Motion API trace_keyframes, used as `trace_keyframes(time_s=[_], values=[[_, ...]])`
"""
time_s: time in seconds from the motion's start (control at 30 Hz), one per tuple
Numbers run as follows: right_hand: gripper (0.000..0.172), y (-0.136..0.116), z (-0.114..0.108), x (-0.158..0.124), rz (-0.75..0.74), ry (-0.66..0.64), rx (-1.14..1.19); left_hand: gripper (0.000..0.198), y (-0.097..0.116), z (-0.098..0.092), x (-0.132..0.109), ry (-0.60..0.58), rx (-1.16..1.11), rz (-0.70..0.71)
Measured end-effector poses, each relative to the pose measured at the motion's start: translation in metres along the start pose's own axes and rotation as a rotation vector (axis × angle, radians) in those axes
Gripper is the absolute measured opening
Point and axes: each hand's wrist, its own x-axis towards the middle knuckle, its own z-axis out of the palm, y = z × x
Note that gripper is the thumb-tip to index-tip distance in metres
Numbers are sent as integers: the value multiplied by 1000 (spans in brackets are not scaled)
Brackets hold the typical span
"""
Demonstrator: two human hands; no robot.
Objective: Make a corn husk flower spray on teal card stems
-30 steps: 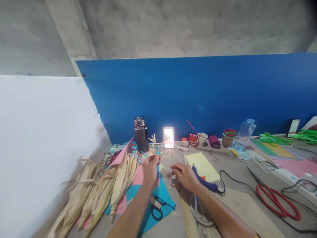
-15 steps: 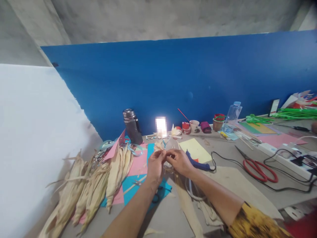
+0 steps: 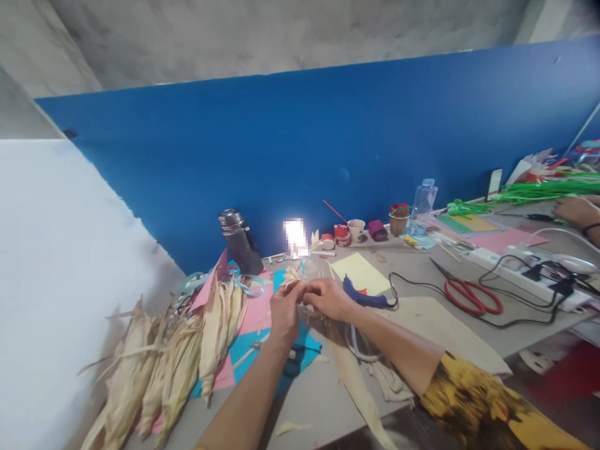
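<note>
Stretched forward over the bench (image 3: 319, 403), the left hand (image 3: 285, 307) pinches a pale husk flower (image 3: 292, 275) in its grip, out past the knuckles — the right hand (image 3: 329, 299), fingers curled, sits just beside it — what its grip holds, I cannot tell

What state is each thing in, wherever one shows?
Left hand, pinching pale husk piece
Right hand, curled, grip unclear
Glue gun, lying down
Red-handled scissors, lying, blades together
Clear bottle, standing, capped
Dark flask, lidded
Power strip, plugs inserted
Dried husks, heaped
</note>
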Motion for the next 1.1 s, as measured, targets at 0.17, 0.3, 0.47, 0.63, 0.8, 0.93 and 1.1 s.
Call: trace_keyframes(time_s=[0.17,0.3,0.47,0.63,0.8,0.93,1.1], values=[[13,-2,0,0,27,-21,-10,34,0,-1,2,-4,-4,-35],[15,4,1,1,-25,-30,-92,36,5,1,1,17,-22,-68],[16,8,2,1,-88,-1,-239,33,7,2,-2,23,-36,-56],[14,6,3,1,-114,-6,-295,31,2,0,-3,19,-26,-32],[14,6,2,-1,-117,-15,-287,32,1,0,-3,22,-12,-5],[14,9,4,-1,-113,-28,-255,33,2,1,-4,49,-3,22],[14,14,8,-1,-112,-29,-201,33,1,4,-6,82,-29,15]])
